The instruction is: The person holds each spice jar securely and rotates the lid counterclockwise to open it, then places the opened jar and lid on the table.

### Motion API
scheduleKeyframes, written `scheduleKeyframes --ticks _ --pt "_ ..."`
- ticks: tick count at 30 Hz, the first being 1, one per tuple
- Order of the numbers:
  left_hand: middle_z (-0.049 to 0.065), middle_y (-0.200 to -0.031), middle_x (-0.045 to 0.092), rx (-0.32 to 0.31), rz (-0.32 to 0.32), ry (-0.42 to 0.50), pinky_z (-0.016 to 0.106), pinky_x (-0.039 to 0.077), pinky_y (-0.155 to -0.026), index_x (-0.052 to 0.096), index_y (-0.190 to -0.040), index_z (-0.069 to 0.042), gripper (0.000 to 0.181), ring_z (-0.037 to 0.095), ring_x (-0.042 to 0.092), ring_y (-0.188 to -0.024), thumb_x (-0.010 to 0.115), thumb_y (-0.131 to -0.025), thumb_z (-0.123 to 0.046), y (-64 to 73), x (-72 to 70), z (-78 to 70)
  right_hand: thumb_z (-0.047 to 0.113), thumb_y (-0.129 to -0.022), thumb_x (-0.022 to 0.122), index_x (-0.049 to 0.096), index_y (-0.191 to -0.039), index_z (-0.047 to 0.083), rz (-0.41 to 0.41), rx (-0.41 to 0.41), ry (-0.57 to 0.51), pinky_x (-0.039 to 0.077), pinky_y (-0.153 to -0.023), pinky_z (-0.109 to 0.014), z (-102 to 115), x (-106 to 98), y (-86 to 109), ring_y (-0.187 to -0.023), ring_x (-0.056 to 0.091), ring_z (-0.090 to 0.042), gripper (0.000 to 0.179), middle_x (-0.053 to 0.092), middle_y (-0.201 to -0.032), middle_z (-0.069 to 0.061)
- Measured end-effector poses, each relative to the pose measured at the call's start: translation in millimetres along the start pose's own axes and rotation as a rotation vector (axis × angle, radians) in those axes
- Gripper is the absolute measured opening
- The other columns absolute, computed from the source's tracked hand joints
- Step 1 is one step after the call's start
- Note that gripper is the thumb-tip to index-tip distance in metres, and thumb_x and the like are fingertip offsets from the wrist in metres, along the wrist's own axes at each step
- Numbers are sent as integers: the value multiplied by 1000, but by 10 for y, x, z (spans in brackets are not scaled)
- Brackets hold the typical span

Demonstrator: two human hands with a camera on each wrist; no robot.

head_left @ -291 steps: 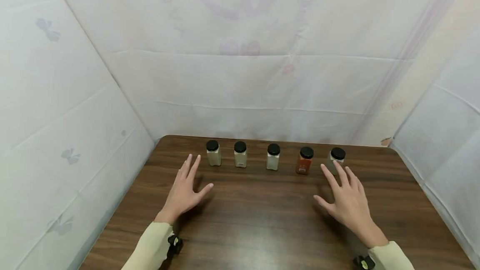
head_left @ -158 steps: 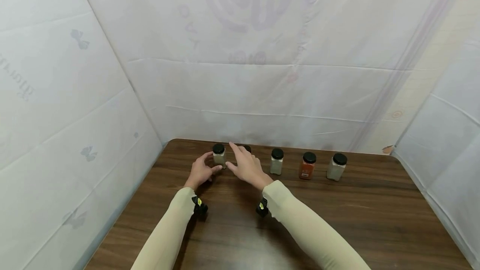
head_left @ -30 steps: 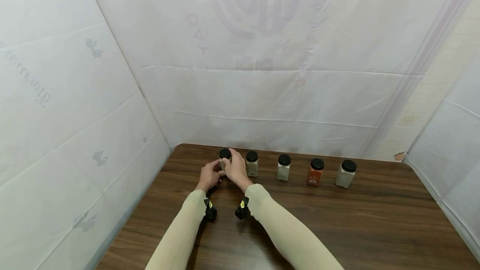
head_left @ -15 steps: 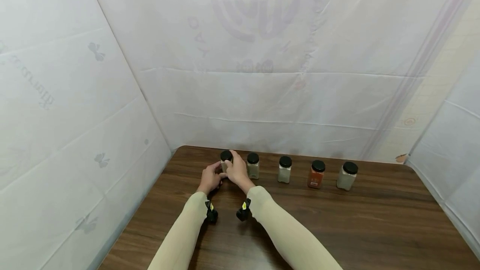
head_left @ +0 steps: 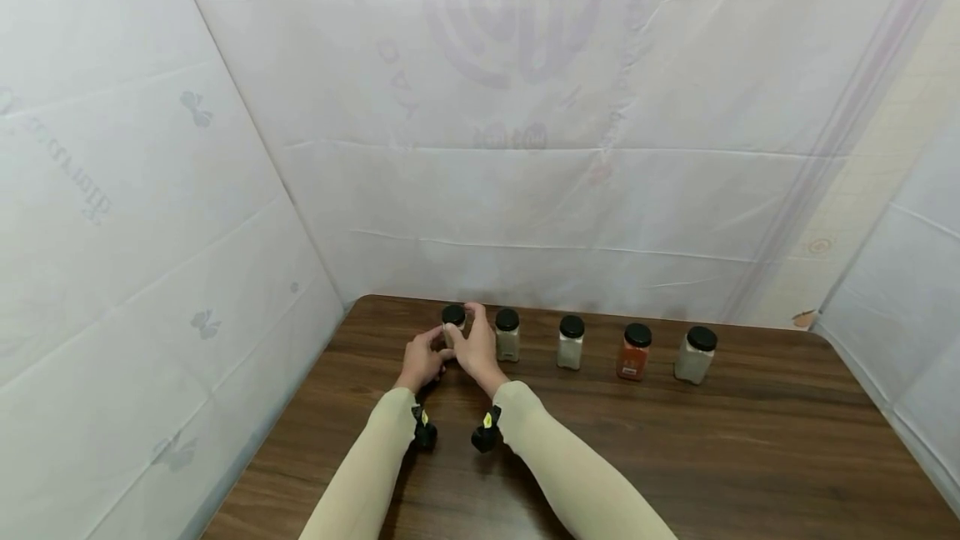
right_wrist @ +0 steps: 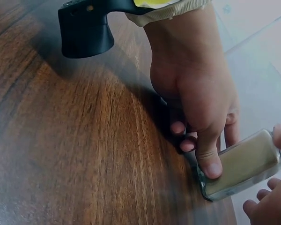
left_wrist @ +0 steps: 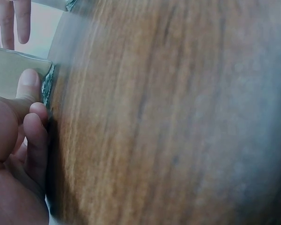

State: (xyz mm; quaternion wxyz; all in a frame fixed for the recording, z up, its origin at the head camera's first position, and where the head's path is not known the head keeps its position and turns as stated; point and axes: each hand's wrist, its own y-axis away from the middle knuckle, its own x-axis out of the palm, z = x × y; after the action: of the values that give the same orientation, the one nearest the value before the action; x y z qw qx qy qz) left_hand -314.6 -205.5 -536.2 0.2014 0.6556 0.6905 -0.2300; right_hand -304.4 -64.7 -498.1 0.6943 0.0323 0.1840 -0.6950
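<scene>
Hands surround leftmost jar near the table's far edge.

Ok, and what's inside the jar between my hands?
The jar holds pale tan contents, visible through its clear side. The black lid hides them from above, and your left hand and right hand cover parts of the sides; what's there can't be seen.

I am wearing pale-yellow sleeves and holding a beige, black-lidded jar left of the orange-red jar; dark streaks are running through the brown table beneath it; faint purple print is marking the white sheet behind it.
</scene>
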Motion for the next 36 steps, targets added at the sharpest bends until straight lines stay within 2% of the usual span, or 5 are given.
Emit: scheduleKeyframes --ticks 4,15,26,30,36 --pt "17 -122 71 25 -13 3 33 52 -45 62 -143 -11 54 16 60 -50 79 -92 -12 16 4 -28 18 -101 68 48 -142 4 -31 -31 -7 47 -105 -53 -25 4 -20 -132 54 -36 48 55 -145 -16" --pt "19 -126 69 17 -7 6 32 52 -45 63 -142 -9 52 15 60 -51 78 -92 -13 8 17 -15 18 -101 68 51 -137 8 -23 -28 -8 48 -103 -53 -34 0 -7 -130 55 -36 42 55 -144 -17" --pt "17 -123 71 27 -14 -2 32 53 -45 64 -141 -11 50 14 61 -51 77 -93 -12 -11 9 -14 10 -107 55 49 -148 3 26 -41 51 46 -106 -54 3 -11 -12 -133 52 -37 43 53 -146 -18" --pt "17 -119 72 19 -10 -2 32 52 -45 63 -141 -10 49 14 61 -50 76 -94 -9 -6 5 -12 9 -108 52 46 -151 5 50 -24 77 47 -107 -52 13 -1 -11 -133 53 -36 43 52 -147 -18" --pt "17 -119 72 13 -12 -1 31 52 -44 62 -142 -8 50 15 61 -50 74 -94 -5 19 13 9 12 -108 52 40 -156 8 67 4 26 43 -110 -53 28 -8 20 -139 48 -36 49 46 -154 -17"
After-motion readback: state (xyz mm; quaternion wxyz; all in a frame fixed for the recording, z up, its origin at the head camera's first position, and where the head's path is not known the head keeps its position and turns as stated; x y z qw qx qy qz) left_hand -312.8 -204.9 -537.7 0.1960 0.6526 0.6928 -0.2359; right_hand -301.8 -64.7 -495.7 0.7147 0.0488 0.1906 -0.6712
